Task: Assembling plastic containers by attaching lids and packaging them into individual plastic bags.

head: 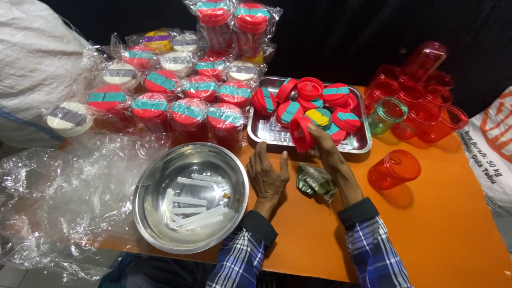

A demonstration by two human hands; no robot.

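Observation:
My right hand [326, 152] grips a round red lid [302, 133] on edge at the front rim of a rectangular steel tray [262, 132]. The tray holds several red lids with teal flaps and one with a yellow flap [318, 117]. My left hand [268, 173] rests on the orange table [426, 224] with its fingers apart and nothing in it, between the tray and a round steel bowl [190, 196]. The bowl holds several white straws [194, 213]. A crumpled piece of green and clear wrap [313, 181] lies under my right wrist.
Wrapped jars with red and white lids [189, 106] stand in rows behind the bowl. Empty red transparent cups [418, 101], one green cup [388, 114] and a lone red cup [393, 169] are at the right. Loose clear plastic [58, 197] covers the left. White sacks flank both sides.

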